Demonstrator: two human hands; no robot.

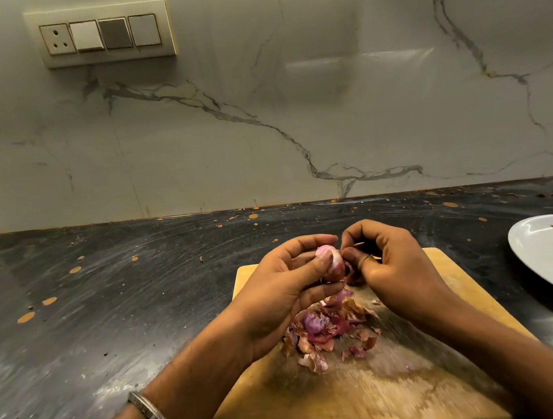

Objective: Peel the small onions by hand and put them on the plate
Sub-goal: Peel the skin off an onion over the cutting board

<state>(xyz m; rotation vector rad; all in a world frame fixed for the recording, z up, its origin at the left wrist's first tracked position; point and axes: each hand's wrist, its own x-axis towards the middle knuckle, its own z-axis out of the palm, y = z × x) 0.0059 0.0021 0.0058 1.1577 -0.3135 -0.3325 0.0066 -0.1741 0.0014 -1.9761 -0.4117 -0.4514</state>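
Note:
My left hand (283,284) grips a small pink onion (333,261) between thumb and fingers, above the far part of a wooden cutting board (358,396). My right hand (391,258) pinches a strip of skin (351,271) at the onion's right side. A heap of brown and purple onion peels (326,327) lies on the board beneath my hands. The white plate (549,257) with a red pattern sits at the right edge, partly cut off; no onions show on its visible part.
The board rests on a dark, speckled stone counter (108,314). A marble backsplash (258,125) rises behind, with a switch panel (100,34) at the upper left. A metal bangle (154,416) circles my left wrist.

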